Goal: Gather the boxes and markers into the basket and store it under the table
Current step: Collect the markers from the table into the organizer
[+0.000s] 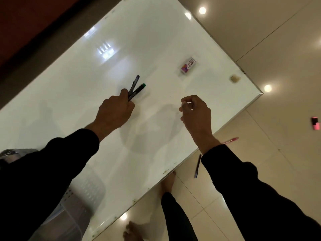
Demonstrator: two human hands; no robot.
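My left hand (115, 111) is shut on two markers above the white table (69, 105): a green-capped marker (138, 91) and a dark purple marker (134, 83), both sticking out past my fingers. My right hand (195, 111) hovers over the table with fingers curled and nothing visible in them. A small pink and white box (188, 65) lies on the table beyond my right hand. The grey perforated basket (78, 202) stands at the lower left, partly hidden by my left sleeve.
On the tiled floor to the right lie a dark marker (198, 166), a pink marker (231, 140) and a pink and black object (315, 122). A small beige pad (234, 78) sits near the table's right corner. Bare feet (167, 183) stand by the table edge.
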